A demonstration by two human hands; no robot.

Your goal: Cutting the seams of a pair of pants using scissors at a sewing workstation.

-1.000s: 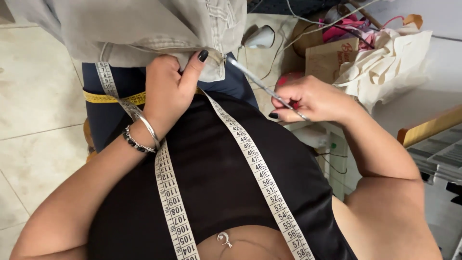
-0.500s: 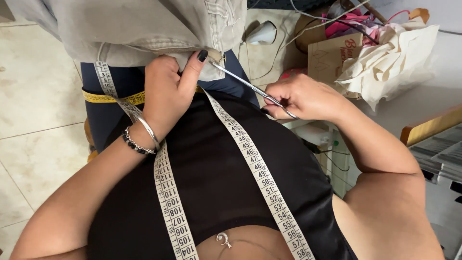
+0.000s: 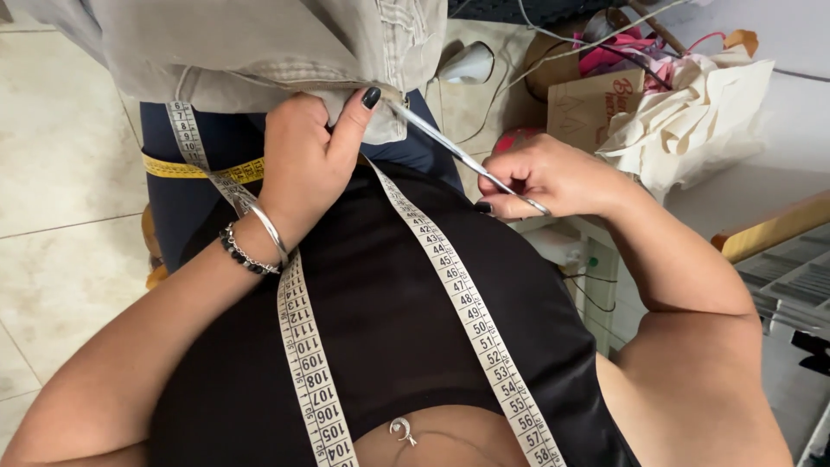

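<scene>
Beige garment (image 3: 259, 43) hanging at top of view, lower hem bunched in left hand (image 3: 303, 164), grip closed on fabric, thumb pressing hem. Right hand (image 3: 553, 177) closed around thin metal tool (image 3: 458, 156), likely scissors, tip touching hem just beside left thumb. White measuring tape (image 3: 450, 277) draped over black top. Bracelets (image 3: 255, 242) on left wrist. Cardboard box (image 3: 592, 104) and cream cloth (image 3: 692, 112) behind right hand.
</scene>
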